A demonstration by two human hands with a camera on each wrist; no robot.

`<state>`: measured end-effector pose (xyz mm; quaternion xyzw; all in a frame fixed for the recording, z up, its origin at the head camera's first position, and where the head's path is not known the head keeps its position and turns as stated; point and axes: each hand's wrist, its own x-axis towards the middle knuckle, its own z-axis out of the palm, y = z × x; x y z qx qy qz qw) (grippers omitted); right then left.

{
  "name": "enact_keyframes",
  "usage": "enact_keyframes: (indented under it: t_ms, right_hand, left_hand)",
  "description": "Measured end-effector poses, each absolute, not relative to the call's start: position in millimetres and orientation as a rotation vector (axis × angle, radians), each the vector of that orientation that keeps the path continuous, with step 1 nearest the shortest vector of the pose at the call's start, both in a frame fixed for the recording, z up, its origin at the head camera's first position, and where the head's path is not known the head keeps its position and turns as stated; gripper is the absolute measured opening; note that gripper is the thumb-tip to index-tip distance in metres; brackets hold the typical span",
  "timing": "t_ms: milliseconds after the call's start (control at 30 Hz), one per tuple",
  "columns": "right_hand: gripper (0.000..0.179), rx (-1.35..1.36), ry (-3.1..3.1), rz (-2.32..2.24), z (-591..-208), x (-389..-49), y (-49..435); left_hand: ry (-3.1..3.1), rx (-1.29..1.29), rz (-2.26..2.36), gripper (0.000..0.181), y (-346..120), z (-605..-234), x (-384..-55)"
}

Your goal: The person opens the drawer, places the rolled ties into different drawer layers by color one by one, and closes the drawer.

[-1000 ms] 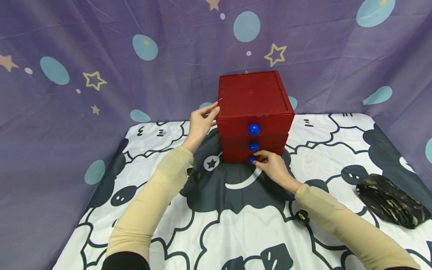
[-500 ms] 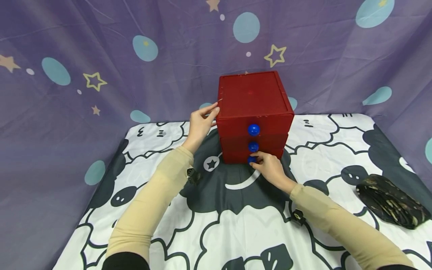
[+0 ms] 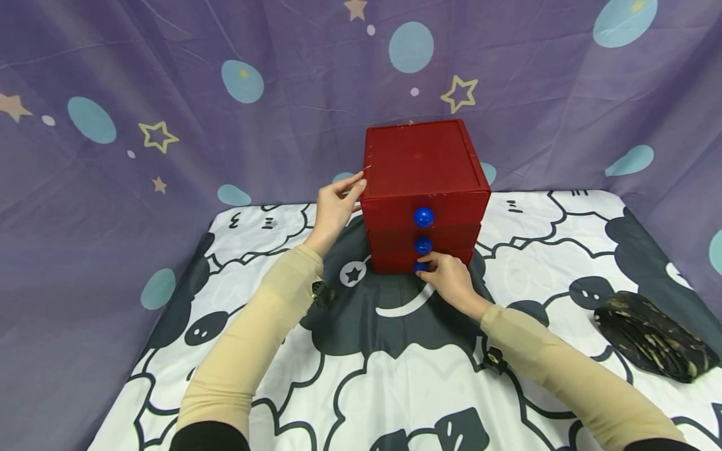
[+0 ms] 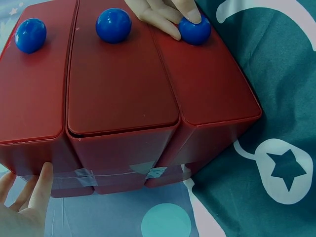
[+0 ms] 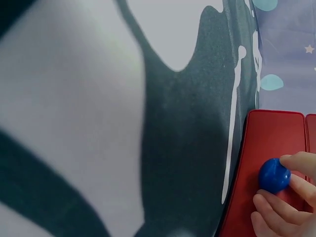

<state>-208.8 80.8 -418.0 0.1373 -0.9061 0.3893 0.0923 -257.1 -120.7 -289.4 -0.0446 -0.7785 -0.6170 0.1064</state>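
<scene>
I've got the red three-drawer cabinet [image 3: 417, 156] at the far middle of the sheep-print cloth [image 3: 406, 391], drawer fronts facing near, all three looking closed. My right hand [image 3: 449, 275] pinches the bottom blue knob [image 5: 274, 176] between thumb and fingers. My left hand [image 3: 336, 203] grips nothing: extended fingers against the cabinet's left side, braced at best. Risks, my read: pinch is fingertips on a smooth round knob, so a hard pull could slip off. Middle blue knob [image 3: 423, 245] sits just above my fingers, could get knocked. If the left hand's brace is too light, pulling could drag or twist the whole cabinet and ruck the cloth.
</scene>
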Motion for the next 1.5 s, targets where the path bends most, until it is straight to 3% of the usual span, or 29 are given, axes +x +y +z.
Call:
enact_keyframes:
  t_ms: [1500]
  right_hand:
    - [0.022,0.514,-2.711,0.928,-414.6,-180.1,84.2]
  left_hand:
    - [-2.281,-0.14,-1.825,0.032,-120.2,-289.3,-256.7]
